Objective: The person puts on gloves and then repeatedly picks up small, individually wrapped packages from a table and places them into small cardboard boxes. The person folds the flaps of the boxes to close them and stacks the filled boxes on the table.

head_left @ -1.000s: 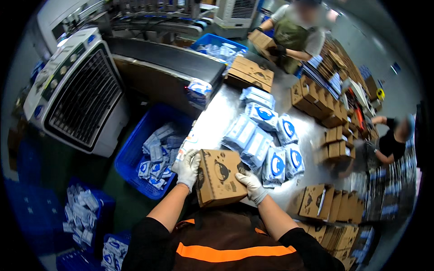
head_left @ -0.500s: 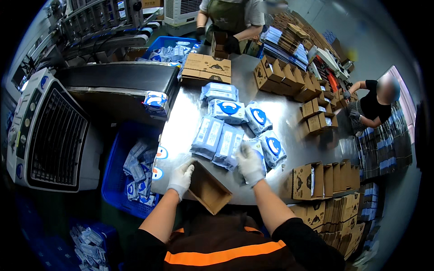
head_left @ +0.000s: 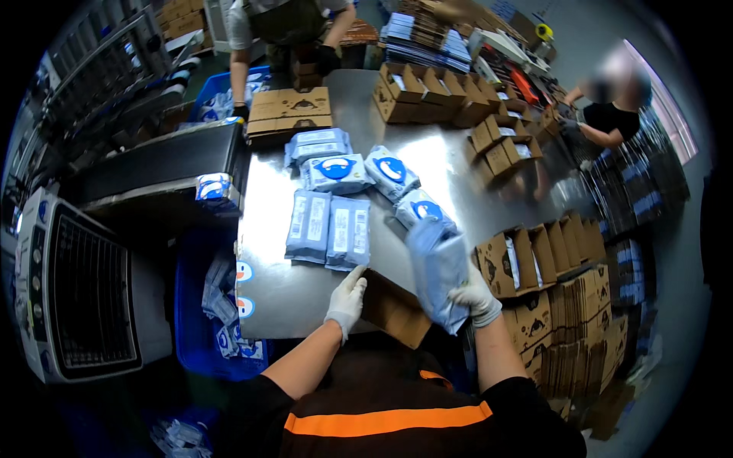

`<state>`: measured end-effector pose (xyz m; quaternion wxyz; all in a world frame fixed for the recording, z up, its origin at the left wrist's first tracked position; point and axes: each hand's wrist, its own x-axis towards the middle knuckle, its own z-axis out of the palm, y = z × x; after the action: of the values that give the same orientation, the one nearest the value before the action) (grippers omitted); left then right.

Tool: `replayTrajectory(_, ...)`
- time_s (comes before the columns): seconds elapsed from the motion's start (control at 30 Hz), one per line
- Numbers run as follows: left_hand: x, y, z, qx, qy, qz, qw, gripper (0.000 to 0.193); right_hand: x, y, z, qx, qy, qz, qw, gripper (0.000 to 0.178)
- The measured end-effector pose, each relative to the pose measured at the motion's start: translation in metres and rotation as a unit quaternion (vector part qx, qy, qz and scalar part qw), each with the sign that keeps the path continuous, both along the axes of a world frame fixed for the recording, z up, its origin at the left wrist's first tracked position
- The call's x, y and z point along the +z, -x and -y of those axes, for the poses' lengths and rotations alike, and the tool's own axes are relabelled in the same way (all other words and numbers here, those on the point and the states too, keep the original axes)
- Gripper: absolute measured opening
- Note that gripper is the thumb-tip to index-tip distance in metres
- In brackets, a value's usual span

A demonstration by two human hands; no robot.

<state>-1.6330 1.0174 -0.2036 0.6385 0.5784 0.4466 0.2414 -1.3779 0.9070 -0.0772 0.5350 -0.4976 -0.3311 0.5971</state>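
My gloved left hand is closed on the edge of an open cardboard box at the table's near edge. In my gloved right hand, a light-blue pack of wipes is held upright just right of the box; whether a second pack is behind it I cannot tell. Two packs of wipes lie side by side, label up, beyond my left hand. Farther up are more packs with a blue whale-like print, and one pack lies just beyond the held one.
A metal table bears a closed carton and rows of open boxes on the right. To the left are a conveyor, an air cooler and a blue crate of packs. Two co-workers stand beyond.
My right hand has lifted a pack off the table and brought it right, beside the box. The view has shifted; my left hand still holds the box.
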Motion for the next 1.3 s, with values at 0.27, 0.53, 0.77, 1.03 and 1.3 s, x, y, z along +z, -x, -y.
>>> replayTrajectory(0.27, -0.026, -0.037, 0.014, 0.018, 0.105, 0.088, 0.99, 0.04, -0.07, 0.01, 0.022, 0.242, 0.138, 0.368, 0.887, 0.089)
replayTrajectory(0.53, -0.042, -0.048, 0.011, 0.103, 0.205, 0.205, 0.952, 0.041, -0.023, 0.06, 0.02, 0.135, -0.015, 0.563, 0.815, 0.058)
replayTrajectory(0.77, 0.026, -0.155, 0.042, -0.128, 0.088, 0.116, 0.981, 0.062, -0.069, -0.037, 0.087, 0.025, 0.272, 0.664, 0.697, 0.03)
replayTrajectory(1.03, 0.005, -0.213, 0.141, -0.506, 0.059, -0.089, 0.856, 0.049, -0.039, -0.079, 0.124, -0.309, 0.07, 0.655, 0.686, 0.06)
replayTrajectory(1.3, -0.032, -0.334, 0.238, -0.565, -0.193, -0.223, 0.771, 0.092, -0.147, -0.064, 0.348, -0.409, 0.645, 0.324, 0.559, 0.099)
